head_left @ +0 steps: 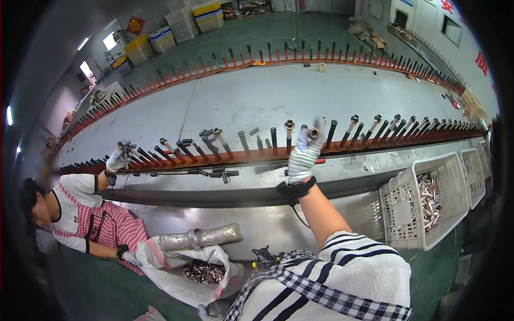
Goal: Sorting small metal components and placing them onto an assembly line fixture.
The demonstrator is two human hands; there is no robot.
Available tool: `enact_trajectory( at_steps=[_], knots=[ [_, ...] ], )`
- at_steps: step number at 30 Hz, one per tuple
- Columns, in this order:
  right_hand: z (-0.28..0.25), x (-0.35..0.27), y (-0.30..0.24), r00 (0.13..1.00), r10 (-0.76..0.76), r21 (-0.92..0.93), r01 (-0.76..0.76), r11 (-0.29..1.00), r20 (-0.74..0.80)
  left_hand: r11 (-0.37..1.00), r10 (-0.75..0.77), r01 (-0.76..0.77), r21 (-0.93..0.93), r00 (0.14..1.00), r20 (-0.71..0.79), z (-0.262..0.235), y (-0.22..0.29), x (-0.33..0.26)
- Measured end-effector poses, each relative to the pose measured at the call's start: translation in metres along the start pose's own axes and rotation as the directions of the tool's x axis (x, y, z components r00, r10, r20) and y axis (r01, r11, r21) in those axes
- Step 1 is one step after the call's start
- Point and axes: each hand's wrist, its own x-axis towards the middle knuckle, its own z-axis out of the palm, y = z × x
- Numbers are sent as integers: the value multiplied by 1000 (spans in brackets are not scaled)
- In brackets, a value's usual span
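My right hand (304, 158), in a striped white glove with a black band at the wrist, reaches over the near row of upright pegs. Its fingers are closed round a small copper-and-silver metal part (313, 134). Right beside it stands a black-topped peg (331, 131); another peg, to its left, carries a metal fitting (289, 126). At the lower edge a gloved hand, apparently my left hand (211, 311), shows only in part, near a white woven sack (155, 267). Small metal parts (204, 272) fill the sack's mouth. The left fingers cannot be made out.
A co-worker in a checked apron (115, 227) stands at left, one gloved hand at the pegs, the other at the sack. A wrapped roll (201, 237) lies by the sack. At right a white crate (401, 214) holds metal parts. Black handles (224, 174) lie along the ledge.
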Motion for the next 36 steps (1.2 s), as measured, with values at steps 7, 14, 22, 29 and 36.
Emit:
enact_trajectory(
  at_steps=[7,14,22,29,36],
  knots=[
    [-25,41,72,953,257,-248,-213,945,163,983,-176,174,61,984,39,-70,-9,55],
    [-13,35,-3,991,-61,24,58,998,118,983,-167,172,-62,983,75,-88,-16,59],
    [-58,60,23,897,439,-320,-430,844,-49,993,-95,100,-63,993,76,-21,1,9],
    [-64,74,11,955,-240,-281,281,917,172,997,-44,45,-58,999,14,-23,-3,18],
    [-101,74,53,984,-8,-251,-38,967,-178,969,193,-195,-152,981,-27,-29,-11,23]
  ],
)
